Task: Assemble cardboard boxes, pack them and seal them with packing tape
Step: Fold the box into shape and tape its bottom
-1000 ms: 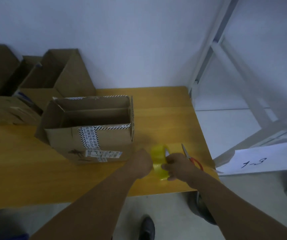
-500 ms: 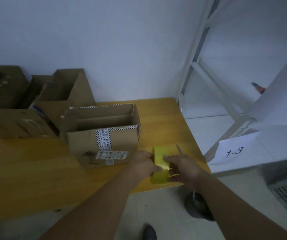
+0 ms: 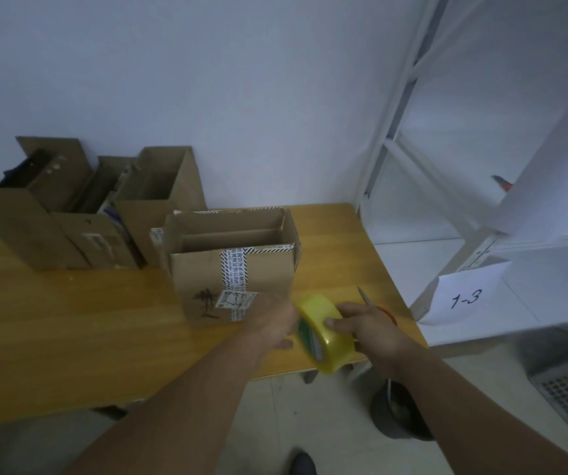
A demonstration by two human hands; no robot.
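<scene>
Right hand (image 3: pixel 368 329) grips the yellow tape roll (image 3: pixel 323 332) over the table's (image 3: pixel 70 330) near edge, thumb on its outer band. Left hand (image 3: pixel 274 320), blurred, meets the roll's left side. Open cardboard box (image 3: pixel 234 269) stands just behind; scissors (image 3: pixel 364 296) lie beyond the right hand.

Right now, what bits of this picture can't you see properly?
Head view:
- Scissors: mostly behind the right hand; only a blade tip and some red handle show.
- Left hand: motion-blurred, its grip on the tape roll unclear.
- Open box: its front wall hides the bottom, so contents unknown.
- Back boxes: too dark to read what's inside.
</scene>
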